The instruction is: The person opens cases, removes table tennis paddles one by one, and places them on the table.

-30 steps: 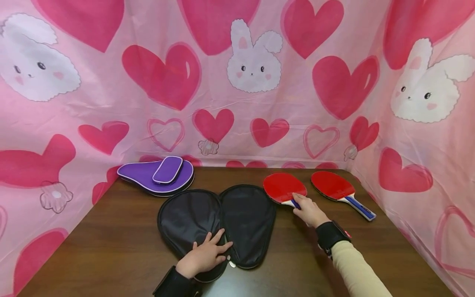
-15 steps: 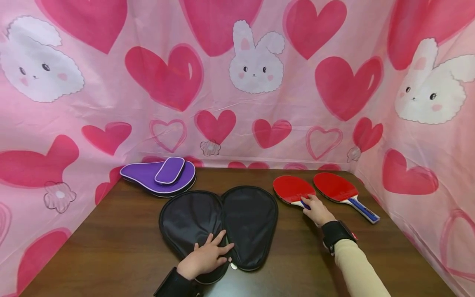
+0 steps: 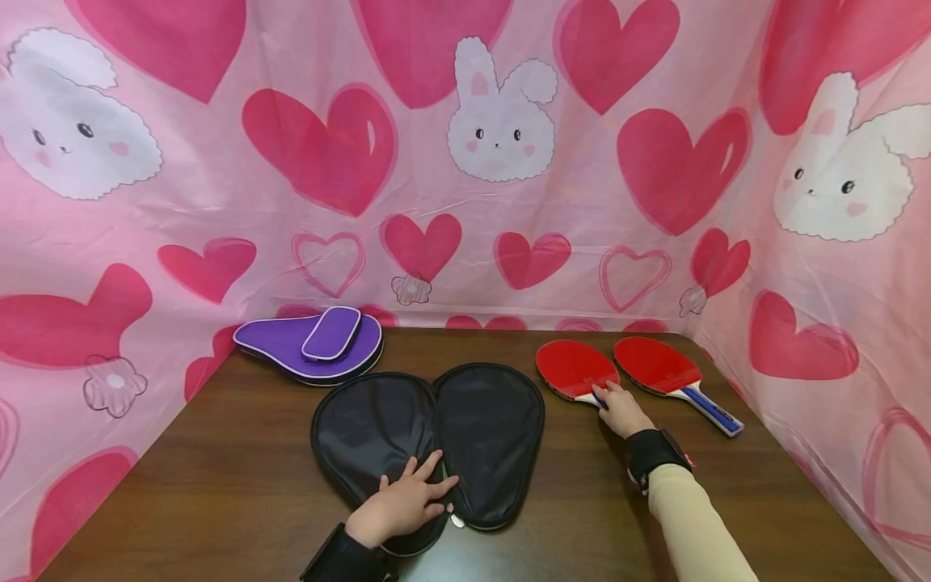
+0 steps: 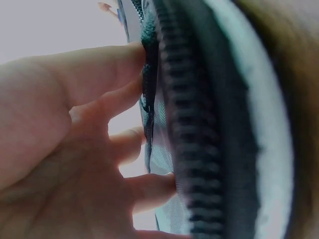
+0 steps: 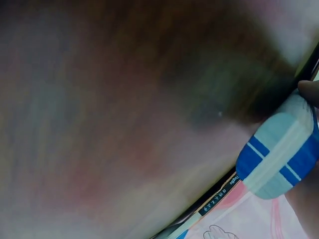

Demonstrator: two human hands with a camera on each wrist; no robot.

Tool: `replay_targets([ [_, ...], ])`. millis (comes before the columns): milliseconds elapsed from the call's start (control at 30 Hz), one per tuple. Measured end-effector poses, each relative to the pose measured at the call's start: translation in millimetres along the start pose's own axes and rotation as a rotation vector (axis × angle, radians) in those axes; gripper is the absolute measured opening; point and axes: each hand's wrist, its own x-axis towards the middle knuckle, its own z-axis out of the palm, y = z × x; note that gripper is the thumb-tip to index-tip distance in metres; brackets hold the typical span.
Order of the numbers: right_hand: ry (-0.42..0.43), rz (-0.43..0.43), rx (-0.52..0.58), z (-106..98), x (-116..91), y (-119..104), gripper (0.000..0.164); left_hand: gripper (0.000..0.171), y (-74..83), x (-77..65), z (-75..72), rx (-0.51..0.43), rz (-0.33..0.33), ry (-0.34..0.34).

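My right hand grips the blue-and-white handle of a red table tennis paddle lying on the table. In the right wrist view the handle's striped butt shows, with a fingertip at the neck; most of that hand is out of frame. My left hand rests with spread fingers on a black paddle case, which lies unfolded in two halves. The left wrist view shows its fingers against the case's edge, beside the dark zipper teeth. A second red paddle lies right of the first.
At the back left a purple paddle case lies flat, with a small purple pouch on it. The brown table meets a pink curtain with hearts and rabbits at the back and sides.
My right hand has shifted the first paddle a little to the right, closer to the second one, then stayed nearly still. The left hand and black case keep their places.
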Motion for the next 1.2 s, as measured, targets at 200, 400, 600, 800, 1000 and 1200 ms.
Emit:
replay_targets([
  [200,0.022,-0.019,-0.021,0,-1,-1,0.045,0.042,0.9,-2.5,0.1,-0.007,-0.008,0.000],
  [400,0.005,0.007,-0.011,0,-1,-2,0.045,0.042,0.2,-4.5,0.8,-0.004,-0.008,0.001],
  [600,-0.014,0.042,-0.009,1,1,-5,0.046,0.043,-1.7,-5.7,0.7,-0.002,0.016,0.007],
  [800,0.035,0.011,-0.025,-5,3,-19,0.042,0.047,-8.5,-8.2,-9.3,-0.062,0.083,-0.027],
  [1000,0.023,-0.170,0.018,-12,-7,-54,0.041,0.051,-29.5,-20.6,-27.2,-0.155,0.079,0.122],
  [1200,-0.128,-0.254,0.108,-2,-35,-89,0.050,0.046,-77.0,-43.7,-41.9,-0.021,-0.246,0.430],
])
